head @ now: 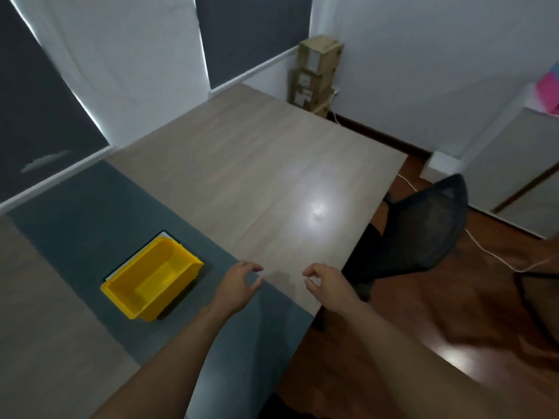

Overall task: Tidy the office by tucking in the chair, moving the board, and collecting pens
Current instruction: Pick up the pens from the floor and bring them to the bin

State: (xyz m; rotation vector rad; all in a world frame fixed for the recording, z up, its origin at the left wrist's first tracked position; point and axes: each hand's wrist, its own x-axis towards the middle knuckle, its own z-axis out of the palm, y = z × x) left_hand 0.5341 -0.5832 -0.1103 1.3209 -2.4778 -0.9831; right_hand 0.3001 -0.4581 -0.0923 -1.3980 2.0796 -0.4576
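Two bare hands hovered low over the near edge of a pale wood tabletop (257, 164), both empty. The left hand (239, 287) had its fingers loosely curled and parted, just above the line where the wood met a grey-blue mat (90, 207). The right hand (325, 282) sat beside it, nearer the tabletop's right edge, thumb and fingers half-curled with a narrow gap and nothing between them.

To the left of the hands, on the mat, stood a yellow plastic bin (151, 278) with nothing visible inside. A thin flat thing with a white face and dark edge poked out beneath the bin's far side; it may have been the board, but too little showed to be sure. No pens were visible anywhere on the tabletop.

To the right of the tabletop, a black mesh-backed chair (423, 234) stood on the dark wooden floor (453, 328), its seat partly under the tabletop's right edge and its back angled away. A thin white cable (490, 254) trailed across the floor just beside it.

The chair looked light enough to push, with a springy mesh back that would give under pressure, so the firmer top rim of the back seemed the best place to take hold. The cable could snag its base.
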